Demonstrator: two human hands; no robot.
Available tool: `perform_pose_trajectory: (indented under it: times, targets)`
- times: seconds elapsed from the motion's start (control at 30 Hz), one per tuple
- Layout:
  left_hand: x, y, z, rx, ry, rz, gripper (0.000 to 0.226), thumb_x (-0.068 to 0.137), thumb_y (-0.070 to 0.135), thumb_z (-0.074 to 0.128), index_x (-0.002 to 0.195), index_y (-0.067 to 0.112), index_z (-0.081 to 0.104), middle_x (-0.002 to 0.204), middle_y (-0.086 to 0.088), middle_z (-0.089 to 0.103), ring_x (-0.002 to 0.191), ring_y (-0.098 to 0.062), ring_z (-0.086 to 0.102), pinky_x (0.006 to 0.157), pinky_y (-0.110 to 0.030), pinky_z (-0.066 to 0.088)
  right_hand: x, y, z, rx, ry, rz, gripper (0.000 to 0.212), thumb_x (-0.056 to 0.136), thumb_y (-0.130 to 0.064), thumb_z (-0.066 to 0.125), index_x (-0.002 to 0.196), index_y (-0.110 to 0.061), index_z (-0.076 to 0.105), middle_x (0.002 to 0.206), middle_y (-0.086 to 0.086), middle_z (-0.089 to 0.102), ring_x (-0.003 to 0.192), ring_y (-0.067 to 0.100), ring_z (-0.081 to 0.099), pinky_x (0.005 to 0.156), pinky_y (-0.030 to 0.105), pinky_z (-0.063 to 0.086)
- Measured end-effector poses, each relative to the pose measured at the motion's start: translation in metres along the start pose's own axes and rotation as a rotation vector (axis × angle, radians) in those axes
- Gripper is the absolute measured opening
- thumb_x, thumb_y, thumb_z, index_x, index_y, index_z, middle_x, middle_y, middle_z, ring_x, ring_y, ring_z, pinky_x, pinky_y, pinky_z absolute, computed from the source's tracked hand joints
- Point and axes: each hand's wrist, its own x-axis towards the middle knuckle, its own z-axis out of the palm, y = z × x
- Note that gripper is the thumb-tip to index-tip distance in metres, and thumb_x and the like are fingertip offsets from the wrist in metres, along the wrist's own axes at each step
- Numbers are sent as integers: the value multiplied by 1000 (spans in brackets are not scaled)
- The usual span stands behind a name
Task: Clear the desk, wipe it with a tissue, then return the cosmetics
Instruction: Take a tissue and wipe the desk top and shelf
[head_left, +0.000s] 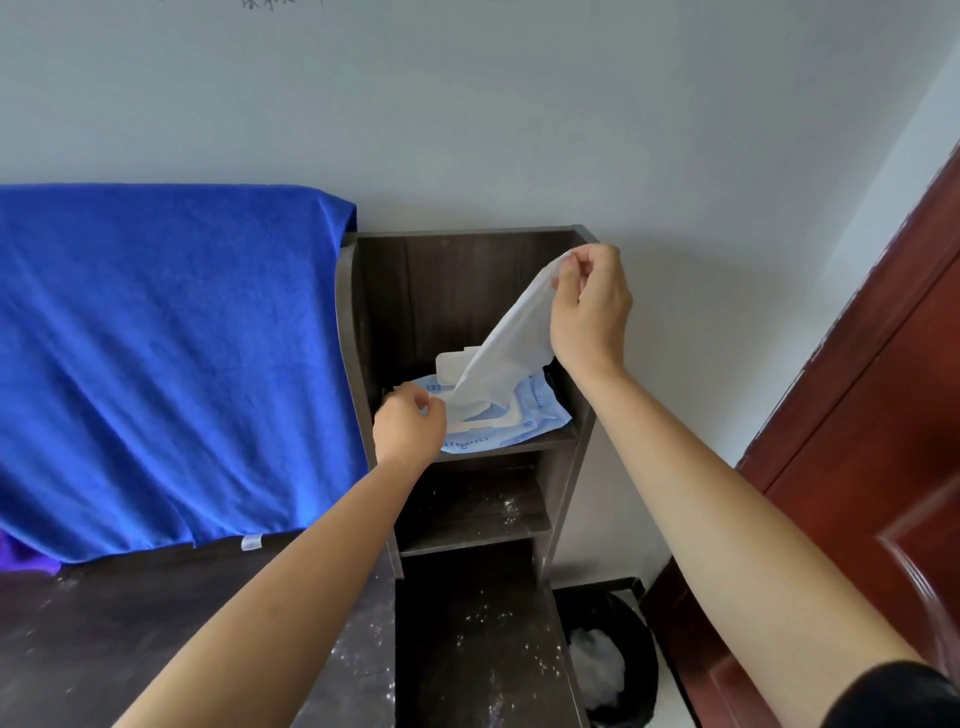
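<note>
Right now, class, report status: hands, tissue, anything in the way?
Right hand pinches white tissue sheet, half out. Left hand holds blue plastic wipe pack on dark wooden shelf. Nothing blocking.

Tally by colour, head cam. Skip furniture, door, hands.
Blue: 2, towel, wipe pack
White: 2, wipe, wad in bin
Purple: 1, cloth
Black: 1, bin
Total: 6
</note>
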Motion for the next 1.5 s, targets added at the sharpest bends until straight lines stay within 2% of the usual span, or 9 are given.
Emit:
perform_pose_trajectory:
  times: [0.2,0.33,0.6,0.8,1.03,1.17,1.3,1.37,1.5]
  targets:
    - [-8,-7,1,-21,16,123,40,94,34,59,127,15,48,133,-5,48,109,-21,56,80,-32,52,-22,24,5,-113,-283,115,8,103,-19,48,98,-21,54,101,-2,62,91,13,57,64,6,35]
    - [-10,-16,2,159,-71,467,61,89,49,62,139,21,42,143,2,45,130,-18,38,101,-36,40,-26,25,5,-118,-293,150,10,104,-21,48,103,-18,57,104,-3,61,94,13,58,68,11,38]
    - [-2,-26,5,590,-293,486,79,86,80,31,144,26,38,137,2,55,123,-22,48,109,-47,32,-8,6,-6,-79,-91,-1,13,102,-11,45,103,-8,58,98,-4,58,88,13,53,71,9,33]
    - [5,-26,3,411,-327,405,59,96,56,48,145,27,35,133,0,56,118,-23,52,103,-44,40,0,-11,-2,-22,-24,-146,14,102,-15,47,101,-7,59,99,-3,59,87,7,55,78,9,38]
    - [3,-3,-3,-71,-92,288,23,101,30,44,110,21,63,92,13,62,82,-8,61,52,-9,42,4,-8,2,-39,-68,-161,14,102,-16,51,103,-7,62,98,-8,58,84,8,54,74,4,37]
    - [6,17,-6,-283,-12,193,17,98,28,49,98,23,65,83,18,61,78,-7,59,53,-7,40,10,-8,4,-56,-36,-167,14,102,-18,52,103,-7,61,97,-6,57,81,6,50,73,3,35]
    - [20,11,-7,16,-263,88,18,95,24,50,79,18,57,70,6,52,74,-23,57,51,-21,35,11,5,5,-195,-135,-158,14,101,-18,53,100,-11,64,96,3,61,80,6,45,72,5,31]
    - [18,6,-6,132,-290,91,16,92,24,55,103,13,59,88,2,56,91,-26,60,58,-23,40,10,10,7,-222,-181,-160,15,101,-18,54,100,-10,67,95,6,62,80,10,48,71,12,30]
    - [1,-4,5,235,71,472,48,86,29,67,129,13,51,124,-6,54,108,-24,53,81,-38,52,5,19,12,-251,-232,-139,17,102,-20,55,100,-10,68,93,5,61,79,12,50,71,16,33]
